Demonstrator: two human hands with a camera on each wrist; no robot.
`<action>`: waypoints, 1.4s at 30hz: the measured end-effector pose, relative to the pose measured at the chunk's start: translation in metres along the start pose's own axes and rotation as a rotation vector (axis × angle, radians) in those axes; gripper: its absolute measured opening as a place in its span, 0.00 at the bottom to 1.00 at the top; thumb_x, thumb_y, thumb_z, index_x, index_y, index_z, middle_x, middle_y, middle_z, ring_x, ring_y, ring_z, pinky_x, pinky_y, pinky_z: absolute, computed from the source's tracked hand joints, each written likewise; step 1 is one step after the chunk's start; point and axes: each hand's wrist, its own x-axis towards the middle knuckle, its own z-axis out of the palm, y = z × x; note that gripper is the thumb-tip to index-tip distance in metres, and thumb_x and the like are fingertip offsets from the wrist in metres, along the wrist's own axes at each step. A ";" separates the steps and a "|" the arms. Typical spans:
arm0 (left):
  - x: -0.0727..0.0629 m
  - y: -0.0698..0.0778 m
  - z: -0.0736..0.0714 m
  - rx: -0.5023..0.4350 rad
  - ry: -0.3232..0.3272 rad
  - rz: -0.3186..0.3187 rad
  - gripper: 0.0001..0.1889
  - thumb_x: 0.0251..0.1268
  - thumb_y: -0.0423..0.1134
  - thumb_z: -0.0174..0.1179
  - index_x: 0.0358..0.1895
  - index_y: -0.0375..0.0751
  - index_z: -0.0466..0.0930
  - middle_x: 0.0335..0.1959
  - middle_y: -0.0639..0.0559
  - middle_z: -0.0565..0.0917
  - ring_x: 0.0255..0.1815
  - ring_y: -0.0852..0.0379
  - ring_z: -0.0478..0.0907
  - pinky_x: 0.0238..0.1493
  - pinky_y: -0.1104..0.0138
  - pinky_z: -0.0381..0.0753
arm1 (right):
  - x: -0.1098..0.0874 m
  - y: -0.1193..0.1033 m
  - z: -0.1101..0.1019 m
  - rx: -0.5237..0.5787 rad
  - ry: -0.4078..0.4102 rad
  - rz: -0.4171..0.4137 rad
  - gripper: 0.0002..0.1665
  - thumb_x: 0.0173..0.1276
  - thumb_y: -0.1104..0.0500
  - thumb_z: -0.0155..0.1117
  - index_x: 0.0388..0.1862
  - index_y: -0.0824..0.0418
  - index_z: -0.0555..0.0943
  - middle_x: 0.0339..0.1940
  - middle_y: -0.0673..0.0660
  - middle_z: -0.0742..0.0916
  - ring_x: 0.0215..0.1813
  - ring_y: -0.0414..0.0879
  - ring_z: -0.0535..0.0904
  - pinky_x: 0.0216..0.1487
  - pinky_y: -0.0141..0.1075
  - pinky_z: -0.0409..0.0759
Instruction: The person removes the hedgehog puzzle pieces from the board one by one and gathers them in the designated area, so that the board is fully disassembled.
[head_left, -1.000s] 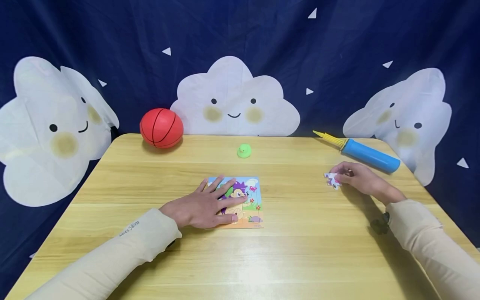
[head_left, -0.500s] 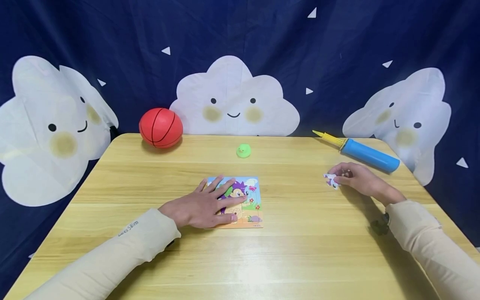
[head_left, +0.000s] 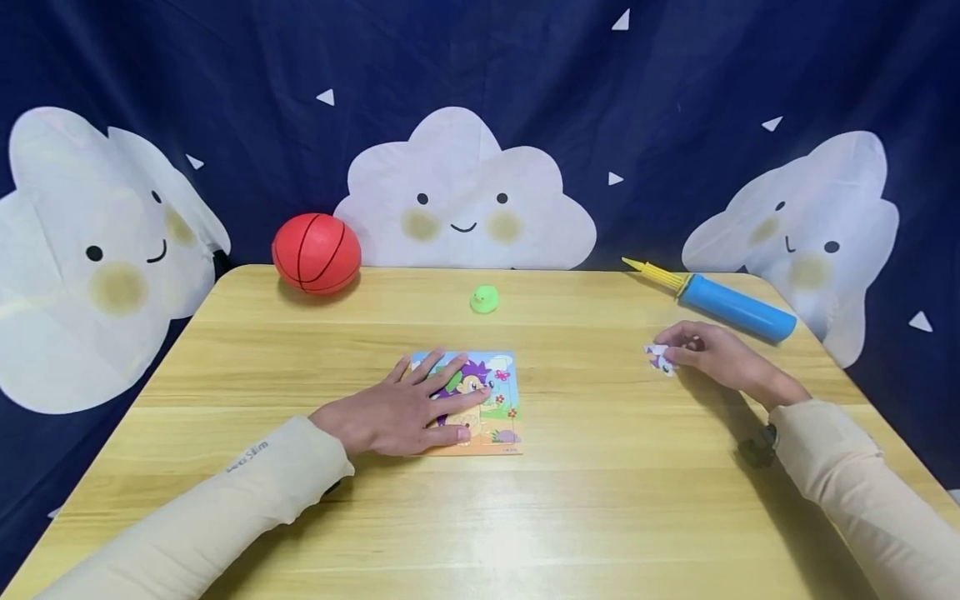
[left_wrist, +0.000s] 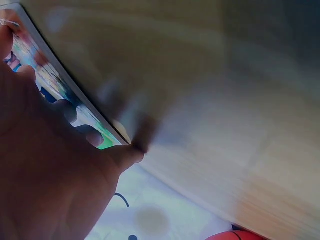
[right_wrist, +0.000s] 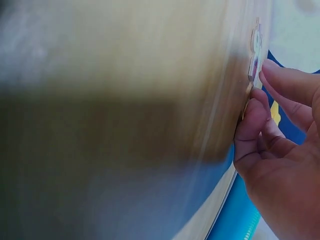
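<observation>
My left hand (head_left: 405,408) lies with spread fingers across the left part of a square jigsaw puzzle (head_left: 504,417) showing a purple hedgehog, flowers and a butterfly. Part of the picture is hidden under that palm. In the left wrist view the fingers (left_wrist: 87,134) reach over the puzzle's edge. Off to the right, the thumb and curled fingers of my right hand (head_left: 708,354) pinch a small white and purple puzzle piece (head_left: 660,360) close over the table. The right wrist view shows the piece (right_wrist: 255,52) edge-on by the thumb tip.
Behind my right hand lies a blue hand pump (head_left: 738,307) with a yellow nozzle. A green toy duck (head_left: 484,299) stands beyond the puzzle, and a red ball (head_left: 317,253) sits at the table's back left. A dark blue cloth with clouds (head_left: 457,196) hangs behind the table (head_left: 570,508).
The whole head view has shifted slightly left. The puzzle piece has turned a little at my right fingertips, and less of its pink part shows. My left hand stays on the puzzle.
</observation>
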 end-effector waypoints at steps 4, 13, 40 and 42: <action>-0.003 -0.004 -0.002 -0.001 0.003 0.010 0.34 0.86 0.70 0.43 0.88 0.73 0.54 0.94 0.50 0.37 0.94 0.38 0.29 0.90 0.35 0.36 | -0.001 -0.004 0.001 -0.003 0.019 -0.006 0.17 0.85 0.60 0.63 0.65 0.67 0.84 0.52 0.63 0.90 0.46 0.41 0.80 0.44 0.28 0.78; -0.021 -0.018 -0.004 -0.037 0.029 0.001 0.33 0.85 0.69 0.46 0.88 0.73 0.58 0.94 0.45 0.42 0.93 0.34 0.33 0.89 0.32 0.40 | 0.006 -0.043 0.008 -0.028 0.084 -0.076 0.16 0.84 0.59 0.65 0.64 0.65 0.85 0.53 0.65 0.90 0.53 0.57 0.86 0.47 0.31 0.82; -0.025 -0.020 0.003 -0.017 0.037 0.002 0.33 0.85 0.70 0.46 0.87 0.76 0.58 0.94 0.47 0.43 0.94 0.36 0.34 0.88 0.30 0.40 | 0.053 -0.179 0.099 0.110 -0.053 -0.318 0.11 0.78 0.61 0.72 0.54 0.64 0.89 0.48 0.57 0.92 0.47 0.49 0.85 0.54 0.42 0.86; -0.025 -0.020 0.002 -0.012 0.036 0.002 0.33 0.85 0.69 0.46 0.87 0.75 0.58 0.94 0.47 0.43 0.94 0.36 0.34 0.88 0.30 0.40 | 0.055 -0.184 0.103 0.098 -0.069 -0.331 0.11 0.78 0.60 0.73 0.54 0.64 0.89 0.48 0.56 0.92 0.47 0.48 0.84 0.52 0.40 0.84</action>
